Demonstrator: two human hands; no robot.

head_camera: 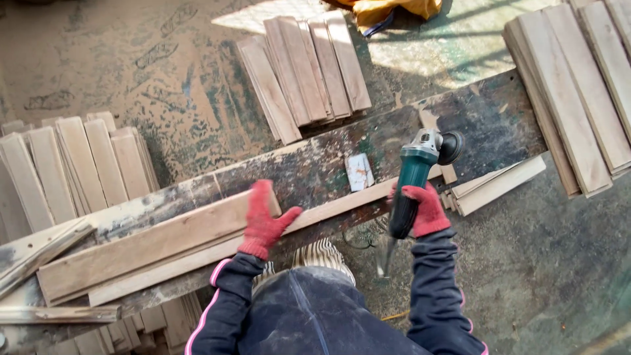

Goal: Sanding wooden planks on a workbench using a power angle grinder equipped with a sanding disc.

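My left hand (266, 220), in a red glove, presses flat on the right end of a wide wooden board (144, 246) lying on a dark, paint-stained plank bench (315, 164). A longer thin strip (328, 210) lies under that board along the bench's near edge. My right hand (424, 209), also in a red glove, grips the body of a green and black angle grinder (414, 181). The grinder's disc end (450, 146) hovers over the bench's right part, past the strip's end.
Stacks of short wooden slats lie on the ground at the left (72, 167), behind the bench (305, 69) and at the upper right (578, 85). A few slats (496, 185) rest off the bench's right end. A yellow cloth (391, 10) lies at the top.
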